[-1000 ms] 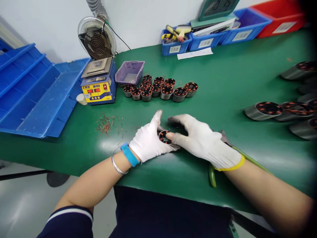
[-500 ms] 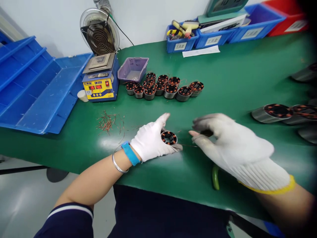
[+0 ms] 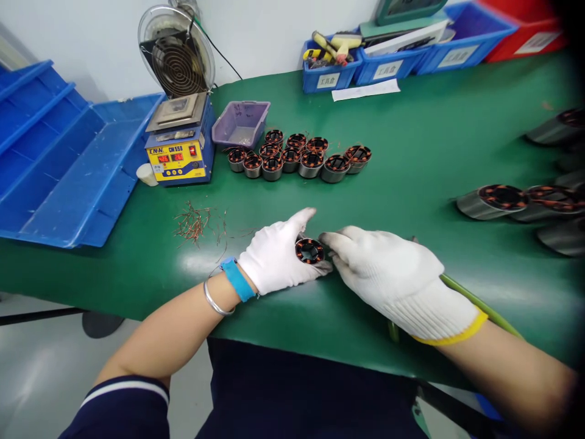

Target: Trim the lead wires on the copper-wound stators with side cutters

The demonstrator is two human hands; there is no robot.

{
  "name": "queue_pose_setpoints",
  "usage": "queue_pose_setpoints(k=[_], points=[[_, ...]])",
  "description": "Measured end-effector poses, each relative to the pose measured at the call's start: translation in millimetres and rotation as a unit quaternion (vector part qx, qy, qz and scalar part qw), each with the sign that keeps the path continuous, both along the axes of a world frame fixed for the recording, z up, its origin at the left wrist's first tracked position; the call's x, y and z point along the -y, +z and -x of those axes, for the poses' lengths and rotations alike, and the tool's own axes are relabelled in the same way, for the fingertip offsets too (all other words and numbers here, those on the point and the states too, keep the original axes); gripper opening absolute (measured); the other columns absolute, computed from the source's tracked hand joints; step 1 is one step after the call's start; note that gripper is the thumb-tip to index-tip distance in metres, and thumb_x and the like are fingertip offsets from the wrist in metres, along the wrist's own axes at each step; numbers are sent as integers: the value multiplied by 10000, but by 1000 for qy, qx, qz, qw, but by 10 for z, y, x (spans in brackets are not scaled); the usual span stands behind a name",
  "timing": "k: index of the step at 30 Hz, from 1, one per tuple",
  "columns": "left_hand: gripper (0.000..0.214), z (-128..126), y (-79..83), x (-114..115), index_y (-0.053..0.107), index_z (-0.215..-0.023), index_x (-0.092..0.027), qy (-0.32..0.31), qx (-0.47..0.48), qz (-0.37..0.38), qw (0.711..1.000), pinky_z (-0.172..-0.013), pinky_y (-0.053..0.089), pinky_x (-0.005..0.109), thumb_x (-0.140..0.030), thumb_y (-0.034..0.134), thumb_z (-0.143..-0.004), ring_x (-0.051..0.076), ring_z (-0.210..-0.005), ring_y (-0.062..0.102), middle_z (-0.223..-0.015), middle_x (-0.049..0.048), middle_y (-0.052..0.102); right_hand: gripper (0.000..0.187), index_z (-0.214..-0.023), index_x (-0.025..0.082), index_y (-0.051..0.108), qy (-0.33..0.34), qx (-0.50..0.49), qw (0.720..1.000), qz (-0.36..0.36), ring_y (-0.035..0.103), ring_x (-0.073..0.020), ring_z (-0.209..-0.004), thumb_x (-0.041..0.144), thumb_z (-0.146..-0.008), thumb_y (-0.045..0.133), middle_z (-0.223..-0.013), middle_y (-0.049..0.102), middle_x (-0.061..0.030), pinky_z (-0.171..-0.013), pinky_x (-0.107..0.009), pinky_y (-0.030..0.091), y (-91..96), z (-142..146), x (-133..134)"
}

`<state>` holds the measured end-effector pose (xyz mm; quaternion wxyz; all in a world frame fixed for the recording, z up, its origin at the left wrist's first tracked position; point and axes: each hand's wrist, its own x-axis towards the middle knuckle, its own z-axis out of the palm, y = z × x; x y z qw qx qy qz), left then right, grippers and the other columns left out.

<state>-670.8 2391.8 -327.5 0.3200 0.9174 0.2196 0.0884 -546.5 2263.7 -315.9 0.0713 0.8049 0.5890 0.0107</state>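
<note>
Lying at the far left edge of the green tabletop (image 3: pixel 411 158) is a stepped blue tray (image 3: pixel 59 152), and just beside it stands a blue and yellow solder pot (image 3: pixel 179 146) with a round wire-guarded fan (image 3: pixel 176 52) behind it and a small white cup (image 3: pixel 147 174) at its front left corner. Loose copper wire clippings (image 3: pixel 194 222) are scattered on the tabletop in front of the pot. To the right of the pot sits a small purple tray (image 3: pixel 241 124), and touching its near side is a cluster of wound stators (image 3: pixel 299 158) packed close together.

Near the front edge, about midway along it, the left hand (image 3: pixel 276 256) in a white glove is wrapped around a single stator (image 3: pixel 309 250), holding it tilted with its copper windings facing up. The right hand (image 3: pixel 395 277), also gloved, has its fingertips (image 3: pixel 329 239) pinched together against the stator's right rim; what they grip is too small to tell. A green-handled tool (image 3: pixel 475 302) lies under the right wrist.

Along the back edge stand blue bins (image 3: pixel 388 61) with tools and labels, and a red bin (image 3: pixel 530 33) sits at the far right corner. Larger stators (image 3: pixel 493 201) lie on their sides near the right edge.
</note>
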Motion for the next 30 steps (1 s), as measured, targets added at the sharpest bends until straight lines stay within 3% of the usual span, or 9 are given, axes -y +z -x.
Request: queue_pose_setpoints(k=[5, 8, 11, 13, 17, 21, 25, 30], points=[[852, 2, -17, -13, 435, -1422, -199, -13, 16, -19, 1000, -887, 542, 419, -504, 756, -693, 291, -1008, 665, -1134, 76, 686, 313, -1039, 256, 666, -12, -22, 1000, 1, 603, -199, -660, 257, -927, 375, -856, 661, -31, -527, -324, 182, -28, 1, 88], [721, 6, 16, -43, 532, -1338, -203, -43, 9, -42, 998, -908, 537, 404, -498, 747, -716, 287, -1047, 654, -1171, 75, 667, 342, -1142, 270, 649, -53, -70, 996, -28, 633, -207, -707, 321, -913, 399, -979, 687, -40, -534, -318, 256, 25, -30, 129], [666, 8, 48, -86, 579, -1283, -196, -73, -39, -79, 993, -873, 544, 407, -495, 755, -715, 289, -1002, 659, -1125, 84, 661, 604, -1360, 293, 523, -98, -172, 980, -26, 650, -219, -725, 485, -790, 576, -1015, 703, -36, -563, -313, 360, 60, -30, 118], [631, 7, 51, -113, 610, -1231, -191, -89, -61, -96, 990, -842, 548, 400, -508, 763, -708, 284, -962, 662, -1063, 80, 662, 688, -1410, 308, 483, -102, -206, 973, -9, 670, -245, -788, 484, -758, 615, -1046, 713, -33, -586, -319, 401, 27, -16, 85], [587, 7, 21, -139, 639, -1155, -194, -86, -50, -108, 989, -825, 548, 373, -531, 773, -694, 254, -918, 665, -1028, 66, 670, 414, -1272, 345, 620, -89, -228, 970, 14, 676, -279, -958, 409, -895, 460, -1151, 706, -14, -603, -315, 423, -97, -26, 17], [619, 29, 2, -109, 631, -1143, -165, -69, 18, -81, 994, -847, 544, 373, -505, 798, -653, 249, -935, 662, -1051, 77, 674, 351, -1106, 325, 700, -69, -259, 963, 7, 679, -257, -949, 382, -920, 407, -1074, 730, 0, -603, -297, 403, -158, -101, -1], [318, 52, 19, -64, 627, -1073, -177, -114, 99, -18, 988, -846, 521, 309, -395, 664, -843, 175, -922, 646, -1030, 50, 676, 357, -1008, 280, 716, -30, -242, 970, -23, 677, -237, -868, 380, -911, 388, -964, 739, -15, -542, -284, 328, -133, -182, 25], [191, 38, 26, -33, 600, -998, -171, -129, 81, -18, 988, -795, 497, 332, -259, 638, -833, 187, -879, 603, -970, 51, 652, 327, -951, 262, 719, -15, -383, 924, -5, 653, -174, -734, 398, -880, 430, -859, 737, 12, -585, -270, 407, 9, -414, 104]])
